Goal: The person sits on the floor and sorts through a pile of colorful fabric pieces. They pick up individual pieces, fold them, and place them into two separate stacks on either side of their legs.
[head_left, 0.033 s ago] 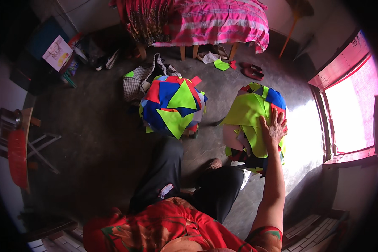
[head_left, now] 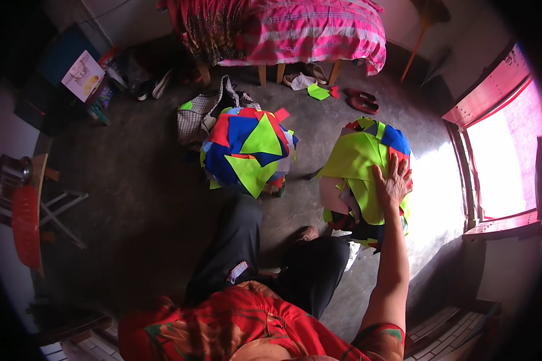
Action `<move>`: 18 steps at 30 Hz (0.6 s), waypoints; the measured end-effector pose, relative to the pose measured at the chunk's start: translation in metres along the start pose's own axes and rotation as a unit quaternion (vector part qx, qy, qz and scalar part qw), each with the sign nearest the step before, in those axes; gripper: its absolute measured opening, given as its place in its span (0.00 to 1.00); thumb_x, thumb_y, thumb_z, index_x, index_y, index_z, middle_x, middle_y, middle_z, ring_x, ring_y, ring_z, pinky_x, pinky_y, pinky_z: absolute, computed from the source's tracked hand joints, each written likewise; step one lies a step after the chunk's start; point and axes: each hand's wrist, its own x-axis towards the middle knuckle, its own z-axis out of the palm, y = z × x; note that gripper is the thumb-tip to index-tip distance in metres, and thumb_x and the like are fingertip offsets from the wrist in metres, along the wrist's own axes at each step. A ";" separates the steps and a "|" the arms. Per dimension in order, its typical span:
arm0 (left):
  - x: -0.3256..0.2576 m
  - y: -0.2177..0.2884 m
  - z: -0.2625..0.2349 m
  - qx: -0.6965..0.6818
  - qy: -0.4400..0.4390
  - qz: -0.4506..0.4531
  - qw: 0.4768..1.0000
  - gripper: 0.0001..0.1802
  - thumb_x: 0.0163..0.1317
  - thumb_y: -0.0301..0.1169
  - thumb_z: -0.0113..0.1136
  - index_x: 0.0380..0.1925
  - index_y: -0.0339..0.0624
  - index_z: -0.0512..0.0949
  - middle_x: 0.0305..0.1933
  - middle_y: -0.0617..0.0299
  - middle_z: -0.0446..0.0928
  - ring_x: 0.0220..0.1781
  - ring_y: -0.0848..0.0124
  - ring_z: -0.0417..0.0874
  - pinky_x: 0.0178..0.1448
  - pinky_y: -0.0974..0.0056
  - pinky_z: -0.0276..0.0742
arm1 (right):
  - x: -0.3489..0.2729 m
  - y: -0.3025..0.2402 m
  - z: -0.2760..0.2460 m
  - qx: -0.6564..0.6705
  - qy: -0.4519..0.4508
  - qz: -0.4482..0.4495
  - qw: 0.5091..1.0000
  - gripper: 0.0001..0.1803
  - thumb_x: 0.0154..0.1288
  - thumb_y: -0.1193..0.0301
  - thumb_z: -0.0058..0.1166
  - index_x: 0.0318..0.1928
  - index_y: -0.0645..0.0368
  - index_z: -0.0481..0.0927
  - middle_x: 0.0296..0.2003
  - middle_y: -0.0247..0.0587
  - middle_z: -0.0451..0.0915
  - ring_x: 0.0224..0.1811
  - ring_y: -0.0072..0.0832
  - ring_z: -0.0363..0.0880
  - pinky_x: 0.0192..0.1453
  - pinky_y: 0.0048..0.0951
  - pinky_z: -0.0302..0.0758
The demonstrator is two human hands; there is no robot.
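My right hand lies flat, fingers spread, on the right side of a tall heap of fabric scraps. Yellow-green pieces cover most of that heap, with blue, red, pink and black ones showing at its edges. To its left, in front of my knees, stands a second rounded heap of cloth scraps in blue, red, yellow-green and grey. Nothing touches this second heap from my side. My left hand is out of sight.
A checked cloth bag lies behind the left heap. Loose green scraps and dark red shoes are on the floor near the bed. A folding-legged table stands left; a bright window opening is at right.
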 end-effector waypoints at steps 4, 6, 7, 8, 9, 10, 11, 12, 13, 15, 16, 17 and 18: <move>-0.020 0.041 -0.010 -0.033 -0.021 0.007 0.999 0.26 0.68 0.46 0.41 0.55 0.39 0.73 0.59 0.54 0.73 0.60 0.64 0.72 0.65 0.59 0.64 | 0.001 0.002 0.000 0.001 0.006 -0.001 1.000 0.43 0.56 0.36 0.45 0.69 0.40 0.56 0.71 0.45 0.50 0.71 0.54 0.45 0.67 0.65 0.45; -0.047 0.091 -0.014 -0.062 -0.038 0.011 0.997 0.26 0.68 0.46 0.40 0.55 0.39 0.74 0.59 0.54 0.73 0.60 0.65 0.72 0.65 0.59 0.64 | 0.000 0.005 0.002 -0.005 0.003 0.004 1.000 0.43 0.56 0.35 0.44 0.69 0.40 0.57 0.71 0.46 0.50 0.72 0.55 0.45 0.66 0.66 0.45; -0.075 0.121 -0.017 -0.084 -0.033 0.040 0.995 0.26 0.68 0.46 0.40 0.55 0.39 0.74 0.59 0.54 0.73 0.60 0.65 0.72 0.66 0.59 0.64 | 0.001 -0.001 0.002 -0.002 0.006 -0.002 1.000 0.43 0.56 0.35 0.44 0.69 0.40 0.57 0.71 0.46 0.50 0.72 0.54 0.45 0.66 0.66 0.45; -0.121 0.162 -0.010 -0.082 -0.036 0.113 0.990 0.29 0.69 0.48 0.37 0.57 0.37 0.72 0.62 0.53 0.70 0.62 0.64 0.70 0.66 0.58 0.61 | 0.001 0.003 0.003 -0.006 0.006 0.003 1.000 0.43 0.56 0.35 0.44 0.69 0.40 0.57 0.71 0.46 0.50 0.72 0.54 0.45 0.66 0.66 0.45; -0.109 0.158 -0.012 -0.062 0.029 0.243 0.968 0.30 0.69 0.49 0.38 0.60 0.37 0.68 0.64 0.54 0.67 0.65 0.64 0.67 0.68 0.61 0.59 | 0.004 0.000 0.006 -0.003 0.011 -0.002 1.000 0.43 0.56 0.35 0.44 0.69 0.39 0.56 0.71 0.45 0.50 0.72 0.54 0.45 0.66 0.66 0.45; -0.096 0.163 -0.013 -0.076 0.068 0.323 0.941 0.31 0.69 0.49 0.42 0.61 0.35 0.66 0.66 0.53 0.65 0.67 0.65 0.63 0.68 0.62 0.57 | 0.005 -0.002 0.007 -0.002 0.011 -0.005 1.000 0.43 0.56 0.35 0.44 0.69 0.39 0.56 0.71 0.45 0.50 0.72 0.54 0.45 0.66 0.66 0.46; -0.147 0.206 -0.006 0.005 0.041 0.383 0.923 0.32 0.68 0.49 0.44 0.61 0.34 0.64 0.65 0.49 0.65 0.68 0.62 0.63 0.68 0.61 0.58 | 0.004 0.005 0.008 -0.012 0.010 0.001 1.000 0.43 0.56 0.35 0.44 0.69 0.38 0.56 0.71 0.45 0.50 0.72 0.54 0.45 0.66 0.66 0.46; -0.157 0.220 -0.002 0.085 0.133 0.431 0.888 0.33 0.66 0.49 0.47 0.61 0.34 0.62 0.64 0.46 0.65 0.67 0.57 0.64 0.68 0.59 0.58 | 0.004 0.004 0.008 -0.014 0.009 -0.002 1.000 0.43 0.56 0.35 0.43 0.69 0.38 0.56 0.71 0.45 0.50 0.72 0.54 0.45 0.66 0.66 0.46; -0.164 0.231 0.003 0.110 0.157 0.475 0.859 0.34 0.62 0.49 0.52 0.61 0.37 0.61 0.63 0.42 0.65 0.65 0.52 0.65 0.67 0.57 0.60 | 0.005 0.006 0.010 -0.019 0.011 -0.001 1.000 0.43 0.56 0.34 0.43 0.69 0.38 0.56 0.71 0.44 0.49 0.72 0.54 0.45 0.66 0.66 0.46; -0.150 0.249 0.002 0.151 0.193 0.569 0.785 0.35 0.60 0.43 0.57 0.62 0.36 0.59 0.63 0.42 0.64 0.66 0.51 0.64 0.68 0.57 0.58 | 0.005 0.006 0.012 -0.013 0.014 -0.003 1.000 0.43 0.56 0.34 0.43 0.69 0.37 0.56 0.71 0.44 0.50 0.72 0.54 0.45 0.65 0.65 0.47; -0.142 0.264 -0.001 0.175 0.213 0.623 0.732 0.34 0.58 0.40 0.59 0.60 0.35 0.61 0.64 0.43 0.63 0.67 0.51 0.64 0.69 0.57 0.58 | 0.005 0.005 0.014 -0.012 0.014 -0.005 1.000 0.43 0.56 0.34 0.43 0.69 0.37 0.56 0.71 0.44 0.50 0.72 0.54 0.45 0.65 0.65 0.47; -0.137 0.284 -0.005 0.199 0.203 0.650 0.705 0.32 0.57 0.39 0.60 0.58 0.34 0.63 0.65 0.43 0.61 0.67 0.51 0.63 0.69 0.57 0.58 | 0.005 0.008 0.016 -0.023 0.020 -0.005 1.000 0.43 0.56 0.34 0.43 0.69 0.36 0.56 0.70 0.44 0.51 0.71 0.55 0.45 0.65 0.65 0.48; -0.135 0.304 -0.007 0.229 0.213 0.660 0.683 0.31 0.57 0.39 0.60 0.56 0.34 0.65 0.66 0.44 0.60 0.67 0.52 0.62 0.69 0.57 0.58 | 0.005 0.010 0.019 -0.032 0.027 -0.007 0.999 0.42 0.57 0.34 0.43 0.69 0.36 0.56 0.70 0.44 0.51 0.71 0.54 0.46 0.65 0.64 0.49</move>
